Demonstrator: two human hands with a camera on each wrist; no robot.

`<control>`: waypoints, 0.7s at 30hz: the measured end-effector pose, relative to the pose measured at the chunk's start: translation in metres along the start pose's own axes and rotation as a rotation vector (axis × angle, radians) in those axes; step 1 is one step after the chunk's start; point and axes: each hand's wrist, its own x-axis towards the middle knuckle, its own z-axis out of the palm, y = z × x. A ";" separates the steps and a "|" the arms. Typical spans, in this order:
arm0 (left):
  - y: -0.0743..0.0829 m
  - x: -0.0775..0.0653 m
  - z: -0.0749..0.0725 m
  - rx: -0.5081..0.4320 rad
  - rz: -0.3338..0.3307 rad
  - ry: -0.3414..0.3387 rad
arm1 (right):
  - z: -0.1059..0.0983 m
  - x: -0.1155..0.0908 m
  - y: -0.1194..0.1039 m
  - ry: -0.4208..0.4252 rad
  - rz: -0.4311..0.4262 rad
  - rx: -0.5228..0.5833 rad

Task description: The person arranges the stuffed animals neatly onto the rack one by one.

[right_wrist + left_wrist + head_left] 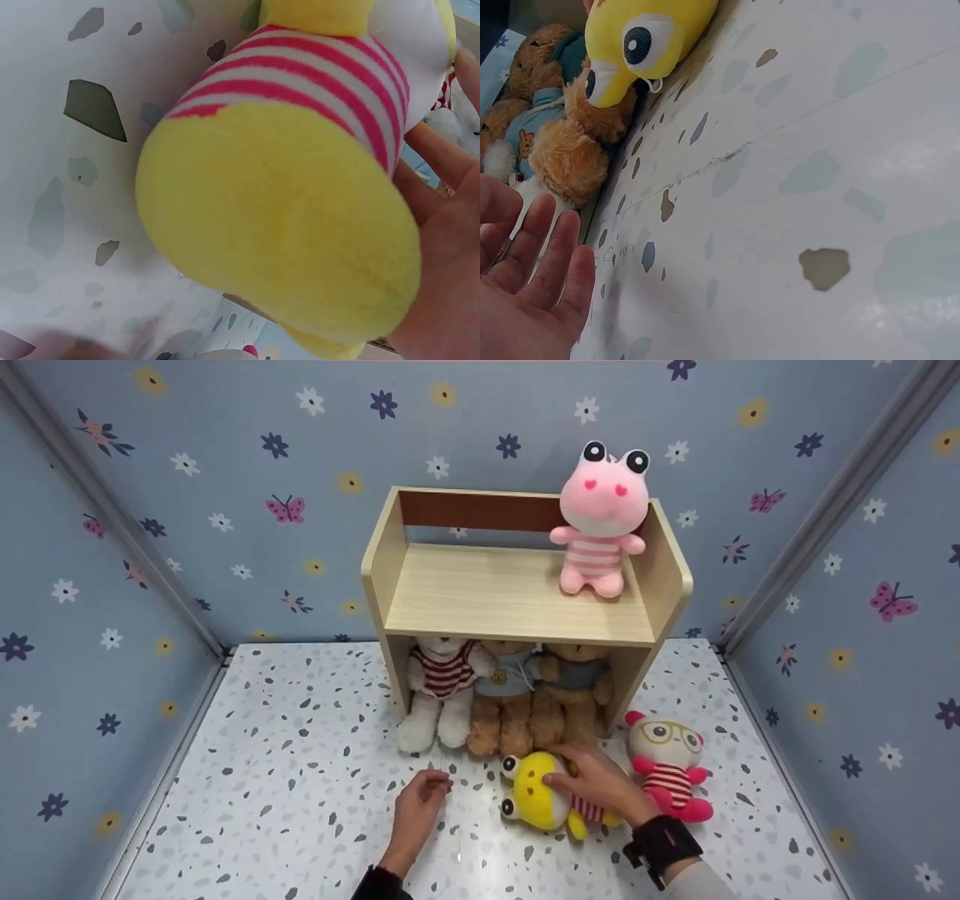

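Observation:
A yellow frog plush toy (536,791) with a pink-striped body lies on its back on the speckled surface, head to the left. My right hand (596,780) grips it from above, thumb by its face and fingers over its far side; the right wrist view has its rounded yellow lower end (277,225) filling the middle. My left hand (420,810) is apart from the toy, to its left, holding nothing, with fingers loosely bent in the left wrist view (536,277). Just right of my right hand lies a pink-and-white plush with yellow glasses (667,765).
A wooden two-level shelf (517,592) stands at the back. On its upper board, at right, sits a pink frog plush (600,517). Below are a white bear in red stripes (442,682) and two brown bears (504,697). Patterned walls (225,457) enclose three sides.

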 end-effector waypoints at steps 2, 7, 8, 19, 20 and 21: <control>0.001 0.000 0.000 -0.003 0.002 0.002 | 0.000 0.001 0.000 -0.017 0.015 -0.005; 0.001 0.001 0.001 0.004 0.003 0.002 | 0.000 0.003 0.000 -0.048 0.047 -0.019; 0.001 0.000 0.001 0.009 0.000 0.003 | 0.001 0.003 -0.001 -0.054 0.050 -0.024; -0.001 0.003 0.001 -0.005 -0.037 0.007 | 0.003 0.005 -0.001 -0.069 0.037 -0.037; -0.001 0.003 0.001 -0.007 -0.039 0.008 | 0.003 0.006 -0.001 -0.065 0.037 -0.029; -0.001 0.003 0.001 -0.005 -0.044 0.009 | 0.003 0.006 -0.001 -0.063 0.035 -0.019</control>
